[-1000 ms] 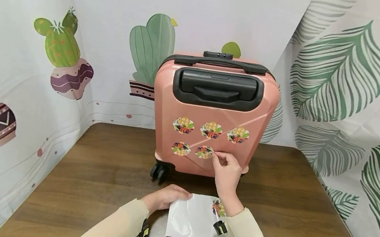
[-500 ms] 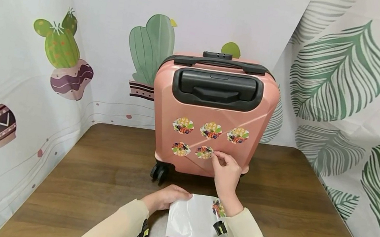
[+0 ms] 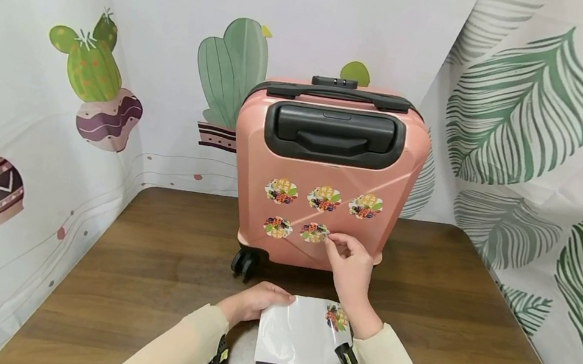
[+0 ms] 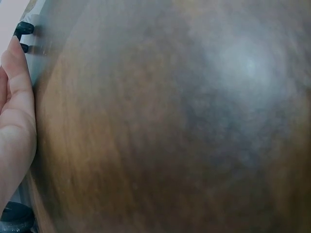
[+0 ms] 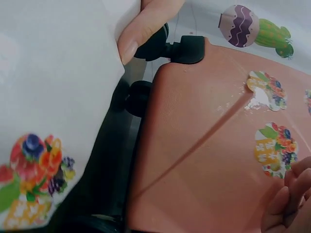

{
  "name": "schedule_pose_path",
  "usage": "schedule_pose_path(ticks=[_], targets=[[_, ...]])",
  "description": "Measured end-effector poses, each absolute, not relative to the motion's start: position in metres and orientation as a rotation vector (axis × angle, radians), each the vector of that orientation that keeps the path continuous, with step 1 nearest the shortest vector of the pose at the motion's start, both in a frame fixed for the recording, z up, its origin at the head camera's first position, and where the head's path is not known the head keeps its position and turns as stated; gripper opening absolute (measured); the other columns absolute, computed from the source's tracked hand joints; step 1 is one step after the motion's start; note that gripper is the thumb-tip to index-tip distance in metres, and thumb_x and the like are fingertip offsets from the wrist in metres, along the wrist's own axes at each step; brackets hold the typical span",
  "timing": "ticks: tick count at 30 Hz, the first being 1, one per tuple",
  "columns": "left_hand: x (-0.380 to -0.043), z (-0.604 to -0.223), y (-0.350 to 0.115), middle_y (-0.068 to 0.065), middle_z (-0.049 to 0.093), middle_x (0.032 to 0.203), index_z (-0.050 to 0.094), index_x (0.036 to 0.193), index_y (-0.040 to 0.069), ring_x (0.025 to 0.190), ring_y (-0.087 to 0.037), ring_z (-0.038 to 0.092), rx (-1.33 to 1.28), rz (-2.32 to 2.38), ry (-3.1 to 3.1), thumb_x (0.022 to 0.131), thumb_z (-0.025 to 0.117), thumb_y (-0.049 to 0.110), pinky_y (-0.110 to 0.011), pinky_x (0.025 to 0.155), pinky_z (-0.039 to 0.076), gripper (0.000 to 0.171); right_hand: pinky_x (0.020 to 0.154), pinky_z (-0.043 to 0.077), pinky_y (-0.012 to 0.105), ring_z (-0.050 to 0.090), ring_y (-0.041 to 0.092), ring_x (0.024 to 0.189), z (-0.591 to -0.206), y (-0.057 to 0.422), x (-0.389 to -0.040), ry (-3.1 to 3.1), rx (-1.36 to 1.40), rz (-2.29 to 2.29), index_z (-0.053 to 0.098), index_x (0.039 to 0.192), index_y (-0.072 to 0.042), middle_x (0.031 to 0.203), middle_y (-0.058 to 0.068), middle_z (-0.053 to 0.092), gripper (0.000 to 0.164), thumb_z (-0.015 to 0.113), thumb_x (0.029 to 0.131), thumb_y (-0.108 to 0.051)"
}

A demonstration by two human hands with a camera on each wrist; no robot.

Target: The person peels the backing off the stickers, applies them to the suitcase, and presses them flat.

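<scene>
A pink suitcase [image 3: 282,168] stands upright, with three fruit stickers in an upper row and two in a lower row. My right hand [image 3: 352,270] pinches the right edge of the lower middle sticker [image 3: 312,232] between thumb and index finger; that sticker [image 5: 276,150] lies against the shell in the right wrist view. My left hand [image 3: 256,301] grips the upper left corner of a white sticker sheet [image 3: 298,340], thumb on top. One fruit sticker [image 3: 335,317] is on the sheet near its upper right corner. The left wrist view shows only part of my left hand [image 4: 17,111].
A brown wooden table [image 3: 156,287] bears the suitcase, whose black wheels [image 3: 244,264] show at lower left. Its black handle [image 3: 333,133] is recessed near the top. Printed cloth with cacti and leaves [image 3: 522,108] hangs behind and at both sides.
My right wrist and forearm have shifted slightly to the right, while the fingertips stay at the sticker's edge. The left hand keeps its hold on the sheet.
</scene>
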State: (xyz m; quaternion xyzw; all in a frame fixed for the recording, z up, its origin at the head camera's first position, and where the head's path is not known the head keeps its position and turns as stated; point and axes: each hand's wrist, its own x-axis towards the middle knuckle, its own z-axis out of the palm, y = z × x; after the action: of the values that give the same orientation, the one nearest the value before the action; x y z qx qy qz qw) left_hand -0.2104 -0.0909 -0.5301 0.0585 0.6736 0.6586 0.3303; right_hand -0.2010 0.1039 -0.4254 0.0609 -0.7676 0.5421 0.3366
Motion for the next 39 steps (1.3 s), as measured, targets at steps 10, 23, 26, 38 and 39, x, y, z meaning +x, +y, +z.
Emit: schedule_pose_path(ticks=[10,23,26,38,39], targets=[[-0.208,-0.526,-0.091,0.004,0.074,0.081,0.069,0.117,-0.010,0.071,-0.005,0.070,0.143,1.719,1.769,0.100,0.061,0.013,-0.023,0.066,0.057,0.030,0.065,0.042,0.018,0.050,0.000,0.068,-0.426,0.117,-0.189,-2.147,0.187,1.377,0.075,0.093,-0.002,0.078,0.007,0.066,0.011,0.079,0.088,-0.011],[-0.209,-0.527,-0.091,0.005,0.073,0.079,0.069,0.117,-0.010,0.070,-0.005,0.069,0.151,1.721,1.763,0.101,0.060,0.013,-0.022,0.065,0.057,0.029,0.062,0.045,0.017,0.050,0.002,0.070,-0.434,0.134,-0.175,-2.349,0.239,1.357,0.074,0.097,-0.004,0.085,0.009,0.065,0.008,0.076,0.089,-0.003],[-0.209,-0.527,-0.091,0.005,0.073,0.079,0.069,0.116,-0.010,0.070,-0.005,0.069,0.149,1.726,1.759,0.100,0.060,0.012,-0.022,0.065,0.057,0.029,0.063,0.045,0.017,0.051,0.002,0.071,-0.438,0.137,-0.173,-2.372,0.248,1.369,0.074,0.097,-0.004,0.086,0.009,0.065,0.008,0.075,0.090,-0.003],[-0.210,-0.529,-0.091,0.006,0.073,0.079,0.069,0.117,-0.009,0.070,-0.004,0.069,0.162,1.722,1.758,0.101,0.060,0.013,-0.022,0.065,0.057,0.029,0.063,0.043,0.019,0.048,-0.001,0.072,-0.452,0.149,-0.166,-2.464,0.262,1.335,0.074,0.098,-0.007,0.091,0.006,0.067,0.007,0.074,0.091,-0.006],[-0.210,-0.529,-0.091,0.006,0.073,0.079,0.069,0.117,-0.009,0.070,-0.005,0.069,0.162,1.724,1.757,0.101,0.060,0.013,-0.022,0.065,0.057,0.029,0.064,0.044,0.019,0.048,-0.002,0.072,-0.454,0.151,-0.166,-2.475,0.262,1.332,0.074,0.098,-0.008,0.092,0.005,0.067,0.007,0.074,0.091,-0.006]])
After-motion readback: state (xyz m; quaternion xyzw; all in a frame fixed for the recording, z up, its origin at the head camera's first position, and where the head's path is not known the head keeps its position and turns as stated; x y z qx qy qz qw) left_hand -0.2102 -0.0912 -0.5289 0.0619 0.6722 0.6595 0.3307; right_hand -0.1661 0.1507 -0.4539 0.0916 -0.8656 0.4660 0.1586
